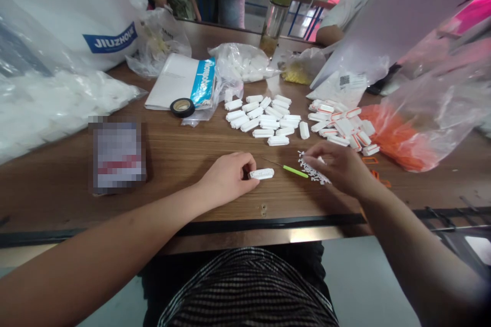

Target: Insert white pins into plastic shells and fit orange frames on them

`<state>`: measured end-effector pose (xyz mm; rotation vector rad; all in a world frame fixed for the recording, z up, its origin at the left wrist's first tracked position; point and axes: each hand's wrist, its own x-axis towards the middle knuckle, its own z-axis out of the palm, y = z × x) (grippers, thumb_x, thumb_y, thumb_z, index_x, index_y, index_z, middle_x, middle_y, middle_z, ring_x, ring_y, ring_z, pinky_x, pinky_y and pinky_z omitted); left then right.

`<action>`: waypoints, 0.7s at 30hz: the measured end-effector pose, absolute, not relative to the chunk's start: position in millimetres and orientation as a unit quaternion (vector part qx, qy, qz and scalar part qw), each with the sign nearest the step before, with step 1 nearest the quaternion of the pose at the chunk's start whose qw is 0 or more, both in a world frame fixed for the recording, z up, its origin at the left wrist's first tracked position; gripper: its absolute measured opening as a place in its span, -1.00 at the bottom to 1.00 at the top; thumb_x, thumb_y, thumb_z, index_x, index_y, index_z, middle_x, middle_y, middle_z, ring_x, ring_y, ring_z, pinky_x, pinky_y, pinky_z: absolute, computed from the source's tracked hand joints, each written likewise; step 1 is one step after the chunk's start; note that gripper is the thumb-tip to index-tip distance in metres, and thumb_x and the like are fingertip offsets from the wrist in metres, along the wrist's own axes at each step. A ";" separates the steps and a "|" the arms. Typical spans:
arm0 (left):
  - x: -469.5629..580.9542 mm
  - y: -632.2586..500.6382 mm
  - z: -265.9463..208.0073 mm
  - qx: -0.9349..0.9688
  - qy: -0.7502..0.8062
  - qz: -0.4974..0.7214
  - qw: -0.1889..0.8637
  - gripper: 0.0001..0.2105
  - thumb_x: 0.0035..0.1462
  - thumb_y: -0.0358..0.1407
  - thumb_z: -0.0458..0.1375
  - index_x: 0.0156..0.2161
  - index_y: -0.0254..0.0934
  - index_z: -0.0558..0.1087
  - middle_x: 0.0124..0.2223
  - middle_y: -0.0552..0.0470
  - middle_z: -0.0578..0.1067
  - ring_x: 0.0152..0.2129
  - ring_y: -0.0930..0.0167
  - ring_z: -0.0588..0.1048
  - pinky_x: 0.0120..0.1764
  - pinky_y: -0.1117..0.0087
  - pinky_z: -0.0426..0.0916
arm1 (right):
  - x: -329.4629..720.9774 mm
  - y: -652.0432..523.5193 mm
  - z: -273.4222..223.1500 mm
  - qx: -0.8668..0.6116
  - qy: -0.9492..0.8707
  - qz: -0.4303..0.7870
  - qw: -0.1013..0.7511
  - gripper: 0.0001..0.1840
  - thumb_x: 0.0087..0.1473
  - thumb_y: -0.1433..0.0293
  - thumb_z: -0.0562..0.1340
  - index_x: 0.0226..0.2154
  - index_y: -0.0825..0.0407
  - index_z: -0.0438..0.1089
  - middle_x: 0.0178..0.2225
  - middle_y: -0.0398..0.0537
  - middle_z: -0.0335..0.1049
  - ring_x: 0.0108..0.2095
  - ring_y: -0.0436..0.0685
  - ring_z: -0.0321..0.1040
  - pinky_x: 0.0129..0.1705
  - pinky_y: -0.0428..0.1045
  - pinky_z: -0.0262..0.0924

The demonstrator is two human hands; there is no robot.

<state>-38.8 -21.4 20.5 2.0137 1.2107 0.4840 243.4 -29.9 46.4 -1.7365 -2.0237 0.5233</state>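
Note:
My left hand [229, 178] grips a small white plastic housing [262, 173] between thumb and fingers, just above the wooden table. A pick with a thin metal shaft and green handle [295, 171] lies to the right of that housing. My right hand [339, 167] is at a loose pile of tiny white pieces [311, 173], its thumb and fingers drawn together. Whatever the fingertips hold is too small to make out. Beyond the hands lie several plain white housings [269, 123]. Farther right is a heap of white housings with orange strips [343, 126].
A bag of orange parts [406, 138] stands at the right, with loose orange frames [370, 160] near it. At the back are black tape [182, 107], a booklet [169, 82], a bottle [275, 23] and clear bags. A large bag of white parts [49, 107] fills the left.

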 end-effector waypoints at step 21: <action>-38.9 -21.5 20.8 0.784 0.456 0.200 0.371 -0.90 -0.01 -0.29 0.22 -0.34 -0.23 0.43 -0.43 0.11 0.39 -0.52 0.45 0.33 -0.39 0.38 0.20 | 173.7 -41.8 41.2 -0.432 -0.885 0.084 0.153 -0.82 0.22 0.39 0.12 -0.37 0.01 0.41 -0.30 0.00 0.41 -0.23 0.17 0.26 -0.15 0.10 0.15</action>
